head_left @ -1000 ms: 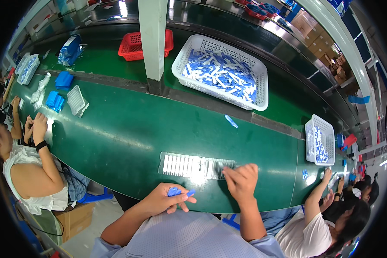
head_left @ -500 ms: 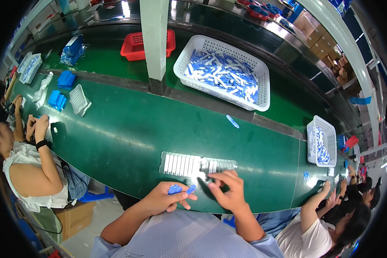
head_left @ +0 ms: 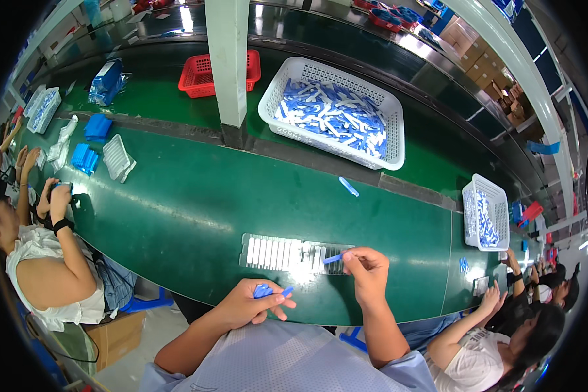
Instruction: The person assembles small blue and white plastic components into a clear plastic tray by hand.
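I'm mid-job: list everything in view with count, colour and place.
Table: 1, green, across view
Slotted tray: 1, clear and whitish, before person
Large basket: 1, white, beyond slotted tray
Basket pieces: many, blue and white, in large basket
Loose piece: 1, blue, near large basket
Small baskets: at least 2, white, right and left
Post: 1, white, upper centre
Red baskets: several, red, behind post and top
Bundles: 2, blue, left
Package: 1, blue, upper left
Ridged tray: 1, whitish, left
Boxes: several, brown, upper right
Co-workers: several, white or dark tops, both sides
Left hand: 1, bare, lower centre, holding blue pieces
Right hand: 1, bare, at slotted tray, pinching blue piece
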Available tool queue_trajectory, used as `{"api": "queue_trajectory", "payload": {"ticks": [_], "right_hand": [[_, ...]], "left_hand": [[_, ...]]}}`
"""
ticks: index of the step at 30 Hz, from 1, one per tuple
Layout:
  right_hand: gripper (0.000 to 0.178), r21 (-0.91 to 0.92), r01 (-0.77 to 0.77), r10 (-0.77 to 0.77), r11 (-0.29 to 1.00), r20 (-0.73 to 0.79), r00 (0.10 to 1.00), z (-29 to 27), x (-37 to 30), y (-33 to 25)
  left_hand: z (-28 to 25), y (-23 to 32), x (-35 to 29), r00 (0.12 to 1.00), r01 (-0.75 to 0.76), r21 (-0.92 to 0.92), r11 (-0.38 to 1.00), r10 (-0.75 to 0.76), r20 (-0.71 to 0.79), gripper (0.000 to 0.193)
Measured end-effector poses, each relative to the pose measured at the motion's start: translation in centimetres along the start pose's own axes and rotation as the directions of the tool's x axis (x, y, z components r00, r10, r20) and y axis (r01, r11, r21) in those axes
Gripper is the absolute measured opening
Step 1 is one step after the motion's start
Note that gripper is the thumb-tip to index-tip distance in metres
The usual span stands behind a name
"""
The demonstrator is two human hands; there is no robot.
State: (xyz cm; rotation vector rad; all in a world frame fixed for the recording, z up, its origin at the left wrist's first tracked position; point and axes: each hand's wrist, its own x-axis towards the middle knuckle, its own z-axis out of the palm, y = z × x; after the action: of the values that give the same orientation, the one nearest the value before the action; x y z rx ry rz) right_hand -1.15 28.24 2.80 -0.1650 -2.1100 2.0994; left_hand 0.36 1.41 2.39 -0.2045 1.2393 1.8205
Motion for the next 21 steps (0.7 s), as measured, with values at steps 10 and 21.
{"api": "queue_trajectory", "payload": {"ticks": [10, 21], "right_hand": [[0.010, -0.061, -0.164, 0.173, 0.985, 0.471, 0.865, -0.8, 3.6, 0.0], [0.017, -0.593, 0.643, -0.101, 0.485, 0.693, 0.714, 1.7, 5.9, -1.8]], "left_hand": [[0.0, 0.1, -0.9, 1.000, -0.025, -0.021, 0.999, 0.025, 0.002, 0.019], [-1.0, -0.5, -1.3, 0.998, -0.043, -0.050, 0.998, 0.045, 0.038, 0.025]]}}
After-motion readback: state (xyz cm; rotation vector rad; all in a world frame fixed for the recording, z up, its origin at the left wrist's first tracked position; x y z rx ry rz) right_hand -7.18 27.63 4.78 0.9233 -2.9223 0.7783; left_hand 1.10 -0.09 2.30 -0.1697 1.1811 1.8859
